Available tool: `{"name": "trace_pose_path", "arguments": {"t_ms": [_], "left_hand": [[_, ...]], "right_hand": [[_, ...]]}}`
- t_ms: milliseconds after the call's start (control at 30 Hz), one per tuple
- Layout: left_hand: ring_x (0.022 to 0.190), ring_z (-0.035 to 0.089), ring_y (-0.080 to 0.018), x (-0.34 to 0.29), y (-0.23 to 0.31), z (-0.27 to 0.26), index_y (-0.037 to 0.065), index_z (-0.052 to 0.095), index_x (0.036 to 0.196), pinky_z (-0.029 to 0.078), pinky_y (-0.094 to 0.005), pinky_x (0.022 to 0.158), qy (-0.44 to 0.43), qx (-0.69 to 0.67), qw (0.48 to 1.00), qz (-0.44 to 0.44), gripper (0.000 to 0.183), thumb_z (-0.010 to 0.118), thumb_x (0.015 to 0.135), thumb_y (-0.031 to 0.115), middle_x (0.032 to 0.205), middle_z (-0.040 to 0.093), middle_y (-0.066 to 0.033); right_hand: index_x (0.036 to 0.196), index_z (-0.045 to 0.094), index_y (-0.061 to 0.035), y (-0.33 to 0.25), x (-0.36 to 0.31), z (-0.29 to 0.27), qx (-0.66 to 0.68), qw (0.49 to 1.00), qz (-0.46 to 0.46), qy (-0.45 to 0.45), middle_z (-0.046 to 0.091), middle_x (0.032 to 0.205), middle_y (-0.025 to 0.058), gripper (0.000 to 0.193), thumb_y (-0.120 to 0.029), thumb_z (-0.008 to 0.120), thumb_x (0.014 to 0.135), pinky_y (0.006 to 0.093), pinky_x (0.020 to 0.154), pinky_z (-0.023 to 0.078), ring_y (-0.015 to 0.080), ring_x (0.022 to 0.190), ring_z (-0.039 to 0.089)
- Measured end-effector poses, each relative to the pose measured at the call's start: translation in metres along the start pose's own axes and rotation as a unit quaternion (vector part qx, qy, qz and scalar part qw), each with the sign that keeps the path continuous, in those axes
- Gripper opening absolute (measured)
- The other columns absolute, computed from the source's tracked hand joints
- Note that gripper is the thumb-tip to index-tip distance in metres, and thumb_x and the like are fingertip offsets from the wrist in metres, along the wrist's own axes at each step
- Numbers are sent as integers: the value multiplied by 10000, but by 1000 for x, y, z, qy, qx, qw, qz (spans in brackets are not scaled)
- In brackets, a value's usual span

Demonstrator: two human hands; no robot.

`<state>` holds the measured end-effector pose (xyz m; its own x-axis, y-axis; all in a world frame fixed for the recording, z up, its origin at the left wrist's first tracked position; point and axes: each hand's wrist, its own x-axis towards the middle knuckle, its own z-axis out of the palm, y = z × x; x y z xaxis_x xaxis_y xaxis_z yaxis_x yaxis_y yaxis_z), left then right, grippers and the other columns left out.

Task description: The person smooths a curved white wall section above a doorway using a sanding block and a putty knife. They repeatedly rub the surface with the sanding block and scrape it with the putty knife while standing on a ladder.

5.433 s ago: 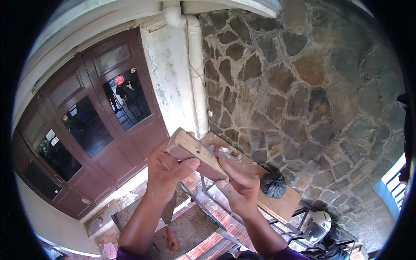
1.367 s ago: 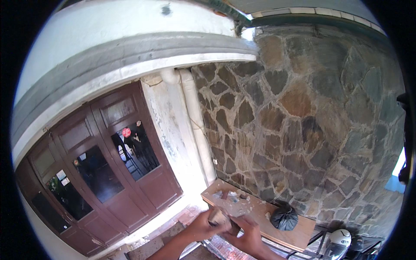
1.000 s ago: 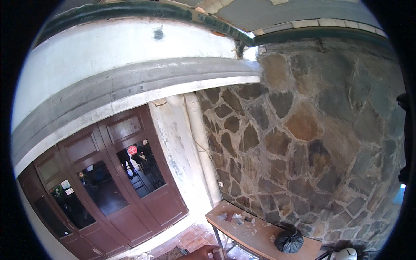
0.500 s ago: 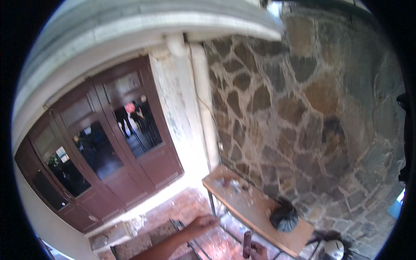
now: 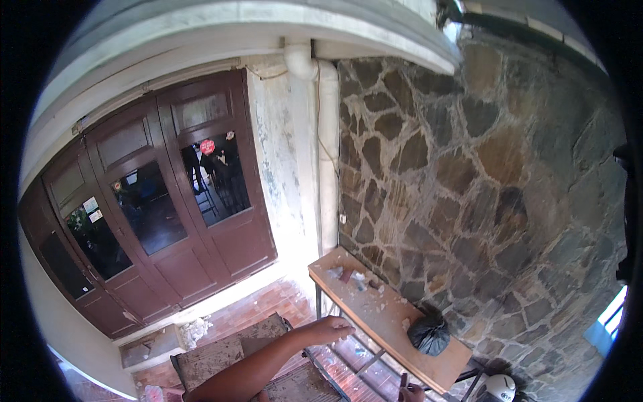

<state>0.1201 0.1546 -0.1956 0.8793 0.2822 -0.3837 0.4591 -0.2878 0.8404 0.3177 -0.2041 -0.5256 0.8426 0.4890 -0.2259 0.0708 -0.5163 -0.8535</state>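
Observation:
My left hand reaches out over a worn, plaster-stained platform, its forearm crossing the lower middle of the view. Its fingers are curled in, and whatever they may hold is hidden. At the lower edge, my right hand is closed around a short dark brown bar-like piece, whose lower part is out of view. The right hand is near the front edge of a wooden table. On the table sit a tied black plastic bag and scattered pale scraps.
Brown panelled doors with glass stand at the left. A stone wall rises behind the table, with a white drainpipe at its left end. Rubble lies by the doorstep, and a white helmet is at the lower right.
The view has tilted and grown sharper, showing more of the platform. My left hand sits slightly higher in the picture; my right hand and the brown piece have shifted right and down.

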Motion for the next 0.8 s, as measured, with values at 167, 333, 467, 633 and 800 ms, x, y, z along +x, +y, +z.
{"name": "trace_pose_path", "arguments": {"t_ms": [167, 333, 467, 633, 800], "left_hand": [[757, 620, -154, 5, -4, 3, 7, 601, 1152, 509, -309, 727, -56, 29, 998, 4, 502, 538, 953, 463, 927, 652, -84], [722, 624, -156, 10, -8, 7, -1, 602, 1083, 523, -296, 664, -92, 58, 994, -16, 545, 537, 934, 519, 883, 660, -91], [729, 627, -170, 20, -13, 5, 9, 592, 1151, 526, -299, 664, -92, 69, 993, -25, 620, 519, 916, 578, 932, 662, -114], [796, 642, -190, 25, -15, 6, 157, 485, 1363, 516, -321, 621, -135, 114, 983, -53, 697, 479, 872, 652, 1037, 654, -123], [845, 641, -234, 16, -7, 7, 29, 547, 1243, 517, -356, 702, -121, 113, 986, -1, 679, 505, 895, 610, 1023, 648, -154]], "right_hand": [[1006, 653, -2, -96, -45, 1, 58, 996, -42, -58, 671, 874, 103, 289, -218, 699, 821, 342, 718, 511, 194, 828, 636], [1003, 648, 2, -148, -53, 0, 144, 987, -64, -42, 663, 864, 88, 259, -187, 683, 829, 348, 721, 506, 194, 820, 627], [1000, 643, 4, -165, -37, -12, 203, 972, -114, -5, 656, 855, 76, 235, -161, 670, 835, 352, 724, 503, 194, 814, 619], [1218, 568, -6, -219, -6, -39, 142, 971, -186, 44, 644, 994, 61, 342, -128, 599, 900, 256, 734, 475, 185, 846, 604], [1059, 557, 17, -338, 22, -50, 289, 922, -257, 6, 560, 753, 44, 244, -22, 592, 821, 264, 532, 455, 116, 601, 551]]}}
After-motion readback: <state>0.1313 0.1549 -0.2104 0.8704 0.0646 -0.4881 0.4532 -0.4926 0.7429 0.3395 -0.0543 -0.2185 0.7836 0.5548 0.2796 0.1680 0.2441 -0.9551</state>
